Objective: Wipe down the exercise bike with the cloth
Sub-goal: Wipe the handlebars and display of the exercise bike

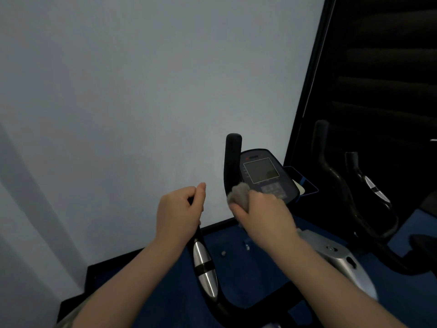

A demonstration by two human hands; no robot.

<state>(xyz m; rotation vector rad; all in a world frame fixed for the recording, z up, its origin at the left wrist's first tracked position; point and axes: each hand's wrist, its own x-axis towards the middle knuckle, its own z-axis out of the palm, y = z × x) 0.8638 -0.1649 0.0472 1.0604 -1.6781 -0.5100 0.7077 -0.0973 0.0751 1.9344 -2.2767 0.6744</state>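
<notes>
Mid-wipe, by the look of it. Right hand [262, 214] clutches crumpled grey cloth [238, 194] against black exercise bike [233, 162] upright handlebar, beside console; left hand [178, 209] curled round near handlebar. Frame, seat apparently left.

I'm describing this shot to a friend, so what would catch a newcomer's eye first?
The two bare hands at centre: the right hand holds a grey cloth against the bike's upright handlebar, beside the console. The left hand grips the near handlebar, lower left.
</notes>
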